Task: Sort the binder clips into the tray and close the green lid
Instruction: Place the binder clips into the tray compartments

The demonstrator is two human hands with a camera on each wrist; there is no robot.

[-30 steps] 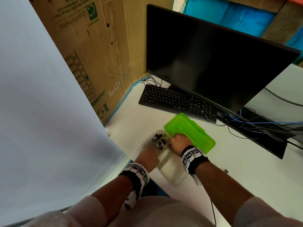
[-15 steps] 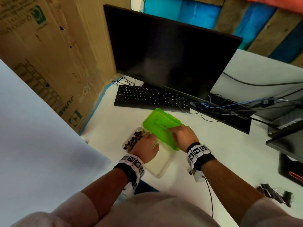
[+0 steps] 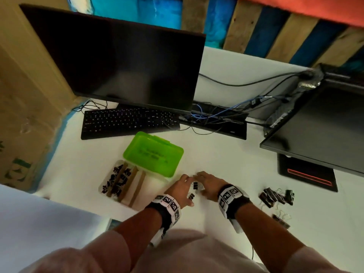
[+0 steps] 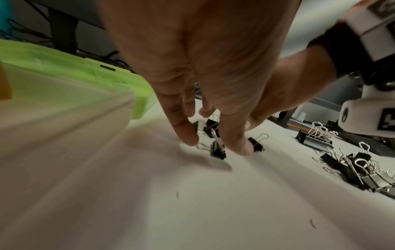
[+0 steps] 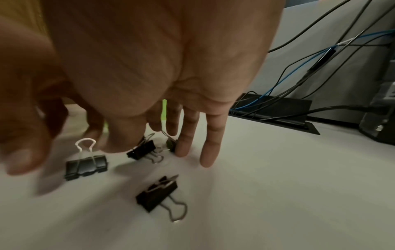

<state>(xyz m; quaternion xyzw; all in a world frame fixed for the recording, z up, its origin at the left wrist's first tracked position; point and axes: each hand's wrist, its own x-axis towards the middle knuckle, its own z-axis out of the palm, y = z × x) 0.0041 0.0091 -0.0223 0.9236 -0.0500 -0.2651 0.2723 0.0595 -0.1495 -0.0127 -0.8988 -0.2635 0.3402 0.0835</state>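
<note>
Hands meet low over the white desk (image 3: 226, 158), right of the clear tray (image 3: 110, 181). Left hand (image 3: 180, 191) has its fingers straight and pointing down, holding nothing, tips beside a small black binder clip (image 4: 218, 150). Right hand (image 3: 207, 185) likewise reaches down with loose, straight fingers (image 5: 210, 143) among scattered small clips (image 5: 85, 165), grasping none. Tray's far-left compartment holds a heap of sorted clips (image 3: 116, 179); its green lid (image 3: 153, 153) stands open behind it. Pile of larger clips (image 3: 276, 196) lies further right, well apart. Keyboard (image 3: 128, 122) and monitor (image 3: 122, 62) sit behind
</note>
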